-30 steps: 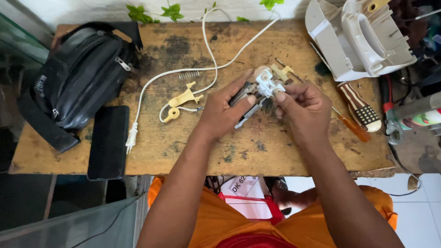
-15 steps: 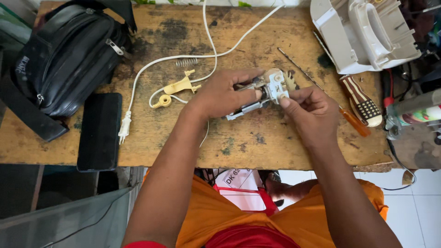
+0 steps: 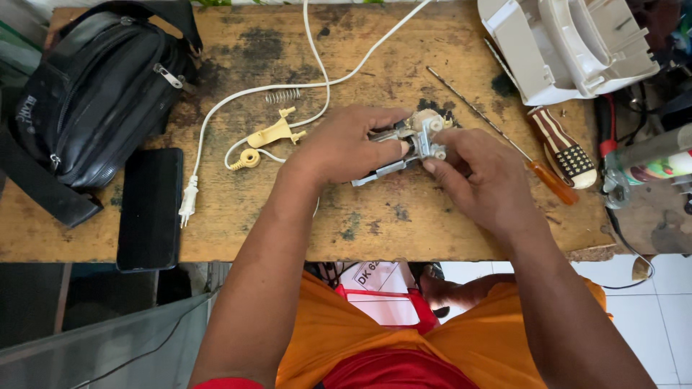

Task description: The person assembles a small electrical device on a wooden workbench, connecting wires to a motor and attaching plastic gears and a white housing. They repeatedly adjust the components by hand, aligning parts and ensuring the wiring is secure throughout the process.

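Near the middle of the frame, just above the worn wooden table (image 3: 404, 223), both hands were closed on a small metal mechanism (image 3: 414, 144). It looked like a grey steel bracket with a flat arm sticking out toward the lower left, a pale round knob or cap at its top and a couple of white fittings on its right side (the finer parts were too small to make out). The left hand (image 3: 346, 144) wrapped over it from the left, fingers curled across the bracket and thumb pressed under it. The right hand (image 3: 479, 169) pinched the right end between thumb and fingertips.

To the left of the hands lay a cream plastic part (image 3: 274, 133) with prongs, and beside it a white power cord (image 3: 317, 79) that looped up to the top edge and ended in a plug (image 3: 189, 202) at centre left. A small coil spring (image 3: 282, 95) sat above the plastic part. A black bag (image 3: 94, 94) filled the upper left, with a black phone (image 3: 150, 207) below it. At the upper right stood a white plastic appliance housing (image 3: 569, 43); an orange-handled screwdriver (image 3: 504, 140) lay slanting below it, near a striped brush handle (image 3: 566, 148).
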